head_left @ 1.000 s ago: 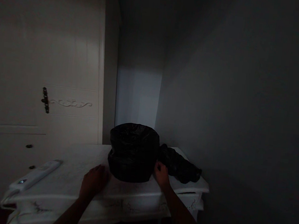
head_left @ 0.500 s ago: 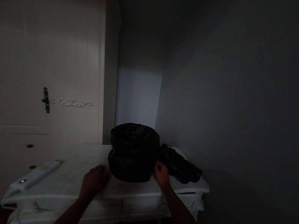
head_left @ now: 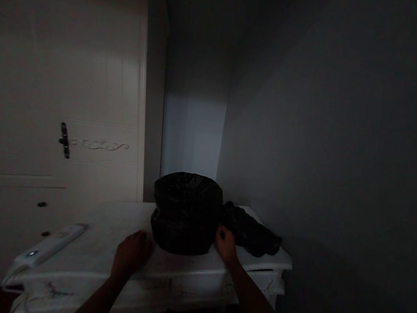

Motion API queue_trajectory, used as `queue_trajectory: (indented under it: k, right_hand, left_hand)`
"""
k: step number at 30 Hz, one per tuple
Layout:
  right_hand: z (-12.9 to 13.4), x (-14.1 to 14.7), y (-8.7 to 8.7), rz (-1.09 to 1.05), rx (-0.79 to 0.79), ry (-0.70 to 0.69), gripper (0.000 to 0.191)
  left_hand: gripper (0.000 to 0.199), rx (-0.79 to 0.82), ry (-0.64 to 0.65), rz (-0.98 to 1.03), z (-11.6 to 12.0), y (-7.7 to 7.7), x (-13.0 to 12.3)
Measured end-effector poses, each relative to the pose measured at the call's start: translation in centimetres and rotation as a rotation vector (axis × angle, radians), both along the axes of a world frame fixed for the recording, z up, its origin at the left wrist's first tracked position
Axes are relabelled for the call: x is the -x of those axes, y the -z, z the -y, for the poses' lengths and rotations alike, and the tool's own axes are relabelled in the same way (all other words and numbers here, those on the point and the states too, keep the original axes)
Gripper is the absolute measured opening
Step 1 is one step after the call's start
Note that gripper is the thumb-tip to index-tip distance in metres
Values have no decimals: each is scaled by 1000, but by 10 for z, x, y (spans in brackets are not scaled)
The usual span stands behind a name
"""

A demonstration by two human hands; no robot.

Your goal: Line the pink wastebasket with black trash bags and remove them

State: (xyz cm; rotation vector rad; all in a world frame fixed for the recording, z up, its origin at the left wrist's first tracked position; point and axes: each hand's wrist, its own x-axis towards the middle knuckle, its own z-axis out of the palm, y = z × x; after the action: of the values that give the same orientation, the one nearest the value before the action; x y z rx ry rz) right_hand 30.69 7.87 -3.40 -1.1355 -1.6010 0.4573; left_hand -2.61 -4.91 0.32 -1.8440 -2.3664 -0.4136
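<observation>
A round black thing wrapped in shiny plastic, like a bin lined with a garbage bag (head_left: 186, 216), stands upright on a white dresser (head_left: 113, 221). My left hand (head_left: 133, 251) rests on the dresser top just left of it, fingers curled into a loose fist. To the right, my right hand (head_left: 225, 243) lies close against the black thing's lower side, also curled closed. No object shows in either hand, though the light is dim. A crumpled black plastic bag (head_left: 253, 229) lies just beyond my right hand.
A white power strip (head_left: 50, 244) with a small lit spot and a cord lies along the dresser's left edge. A white wardrobe (head_left: 107, 92) with dark handles stands behind on the left. A grey wall (head_left: 322, 162) rises on the right.
</observation>
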Motion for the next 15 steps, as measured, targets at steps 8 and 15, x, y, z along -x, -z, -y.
queue_trajectory:
  k: [8,15]
  right_hand:
    - [0,0,0,-5,6,10,43]
    - [1,0,-1,-16,2,4,43]
  left_hand:
    - [37,18,-15,-25,1,-4,-3]
    - [35,16,-7,-8,1,-2,-2]
